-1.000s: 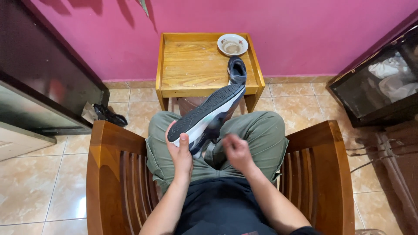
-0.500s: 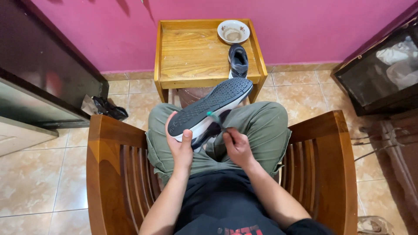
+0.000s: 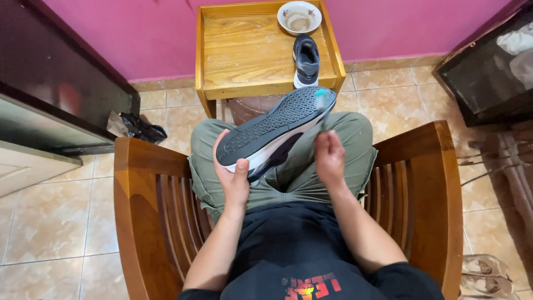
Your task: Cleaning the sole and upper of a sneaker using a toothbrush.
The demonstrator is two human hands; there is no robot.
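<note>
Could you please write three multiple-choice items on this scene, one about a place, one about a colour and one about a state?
1. Where does the second shoe stand?
A. on the wooden table
B. on the floor tiles
C. on the chair arm

2. What colour is the wall behind the wooden table?
A. white
B. pink
C. green

3. How is the shoe in the left hand turned?
A. sole up
B. sole down
C. laces toward the camera

Answers: 1 A, it stands on the table near the bowl. 2 B, the wall is pink. 3 A, the dark patterned tread faces the camera, with the right hand holding a small brush-like tool to the toe end.
</note>
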